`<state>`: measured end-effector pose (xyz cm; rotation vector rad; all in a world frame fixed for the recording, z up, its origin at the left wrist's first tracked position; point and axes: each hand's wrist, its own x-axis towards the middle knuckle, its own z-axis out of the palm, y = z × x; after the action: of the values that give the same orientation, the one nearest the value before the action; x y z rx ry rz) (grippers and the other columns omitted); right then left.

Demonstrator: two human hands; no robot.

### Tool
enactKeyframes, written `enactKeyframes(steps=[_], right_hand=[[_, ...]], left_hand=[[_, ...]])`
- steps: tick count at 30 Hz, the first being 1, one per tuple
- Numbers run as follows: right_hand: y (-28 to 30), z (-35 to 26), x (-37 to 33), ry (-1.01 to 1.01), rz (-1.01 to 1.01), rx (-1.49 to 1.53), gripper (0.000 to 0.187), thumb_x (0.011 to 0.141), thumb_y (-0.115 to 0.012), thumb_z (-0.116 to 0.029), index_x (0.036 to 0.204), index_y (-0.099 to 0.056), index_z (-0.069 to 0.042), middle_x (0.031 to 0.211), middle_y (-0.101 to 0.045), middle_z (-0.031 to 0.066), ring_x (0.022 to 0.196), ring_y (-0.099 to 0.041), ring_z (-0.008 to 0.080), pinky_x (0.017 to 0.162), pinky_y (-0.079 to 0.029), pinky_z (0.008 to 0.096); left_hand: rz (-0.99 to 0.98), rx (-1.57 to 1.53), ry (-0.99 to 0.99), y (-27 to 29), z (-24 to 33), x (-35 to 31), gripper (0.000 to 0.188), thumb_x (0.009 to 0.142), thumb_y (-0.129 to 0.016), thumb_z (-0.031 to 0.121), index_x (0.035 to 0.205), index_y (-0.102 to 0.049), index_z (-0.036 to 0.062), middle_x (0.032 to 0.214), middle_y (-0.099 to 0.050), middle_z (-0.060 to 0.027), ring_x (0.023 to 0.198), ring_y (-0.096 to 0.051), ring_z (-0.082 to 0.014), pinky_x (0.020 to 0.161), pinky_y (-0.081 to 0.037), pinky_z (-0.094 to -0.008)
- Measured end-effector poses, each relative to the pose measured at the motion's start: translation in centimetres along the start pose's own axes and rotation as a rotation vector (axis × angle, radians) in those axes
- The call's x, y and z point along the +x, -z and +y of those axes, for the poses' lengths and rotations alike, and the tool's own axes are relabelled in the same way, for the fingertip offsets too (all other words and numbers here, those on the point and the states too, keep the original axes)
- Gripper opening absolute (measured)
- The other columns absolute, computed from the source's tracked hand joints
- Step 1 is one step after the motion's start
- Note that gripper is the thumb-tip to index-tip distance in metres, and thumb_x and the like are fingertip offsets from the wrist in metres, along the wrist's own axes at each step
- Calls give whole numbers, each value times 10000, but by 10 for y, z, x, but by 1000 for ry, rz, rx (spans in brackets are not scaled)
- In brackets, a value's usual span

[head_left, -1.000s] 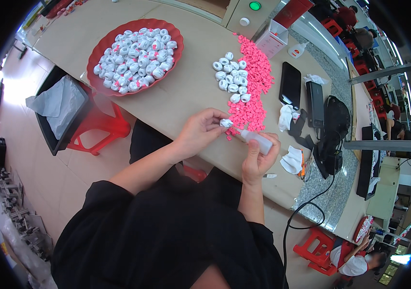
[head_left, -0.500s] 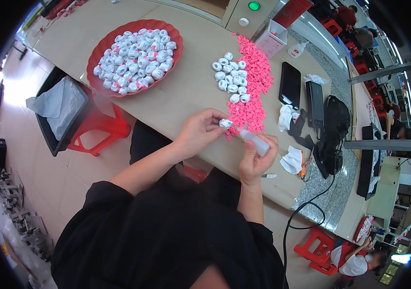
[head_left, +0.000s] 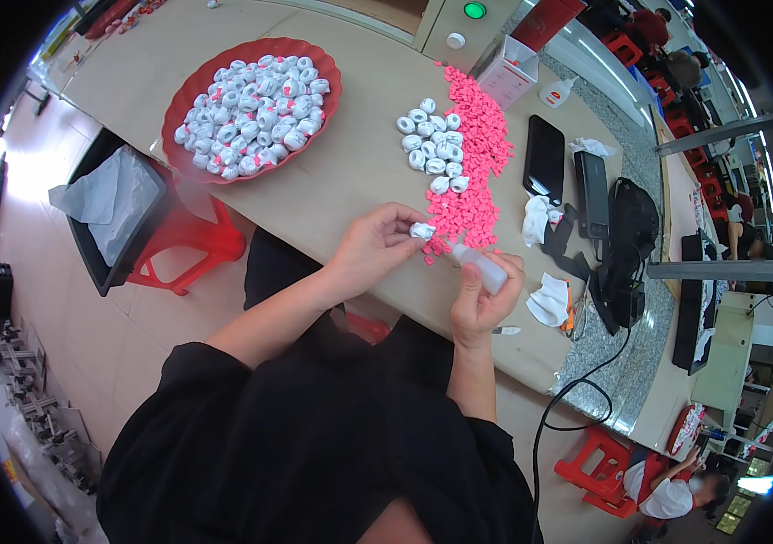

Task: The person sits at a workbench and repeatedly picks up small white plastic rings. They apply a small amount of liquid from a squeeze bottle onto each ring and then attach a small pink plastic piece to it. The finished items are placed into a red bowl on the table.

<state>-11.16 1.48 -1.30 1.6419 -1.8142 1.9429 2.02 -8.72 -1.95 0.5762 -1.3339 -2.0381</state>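
Between the thumb and fingers of my left hand (head_left: 376, 247) is a small white figure head (head_left: 422, 231) with dark markings. My right hand (head_left: 486, 304) is wrapped round a translucent white squeeze bottle (head_left: 488, 272), its nozzle pointing toward the white piece with a small gap between them. Just beyond both hands lies a long heap of small pink pieces (head_left: 468, 213). A cluster of similar white heads (head_left: 436, 145) rests along the heap's left side. Farther left, a red scalloped bowl (head_left: 336, 100) is piled with white heads, many bearing pink bits.
Right of the heap lie a black phone (head_left: 545, 156), a dark power bank (head_left: 592, 195), crumpled tissues (head_left: 550, 301) and a black bag with a cable. A pink-white box (head_left: 508, 74) stands at the back. On a red stool (head_left: 192, 245) sits a black bin (head_left: 115, 263).
The bottle's nozzle has drawn slightly back from the white head. My hands otherwise stay almost where they were, and the view has shifted slightly.
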Motion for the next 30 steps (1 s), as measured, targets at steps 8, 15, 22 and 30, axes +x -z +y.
enactKeyframes(steps=[8, 15, 22, 30], right_hand=[[2, 1, 1, 38, -17, -18, 285, 803, -627, -97, 990, -444, 16, 880, -503, 128, 751, -465, 197, 665, -388, 283], [0, -3, -1, -32, -5, 31, 244, 827, -599, -142, 962, -452, -3, 888, -489, 116, 803, -450, 184, 724, -388, 280], [4, 3, 0, -237, 274, 399, 297, 791, -649, -91, 991, -447, -6, 903, -521, 111, 774, -530, 206, 694, -441, 276], [66, 7, 20, -514, 211, 153, 377, 737, -706, -50, 1064, -524, -13, 915, -584, 64, 751, -555, 106, 688, -455, 229]], left_hand=[[3, 21, -10, -1, 0, 1, 237, 830, -529, -64, 1059, -478, -32, 1000, -541, -80, 920, -566, -120, 800, -467, -230], [1, 30, -14, 0, -2, 1, 233, 826, -526, -76, 1049, -478, -28, 1007, -538, -77, 932, -560, -115, 824, -461, -235], [-1, 16, 7, 0, -1, 2, 241, 825, -524, -78, 1057, -477, -29, 1008, -542, -77, 940, -558, -118, 832, -455, -229], [-8, 33, -21, -1, 0, 1, 250, 830, -529, -67, 1070, -470, -32, 997, -549, -91, 940, -558, -122, 836, -455, -231]])
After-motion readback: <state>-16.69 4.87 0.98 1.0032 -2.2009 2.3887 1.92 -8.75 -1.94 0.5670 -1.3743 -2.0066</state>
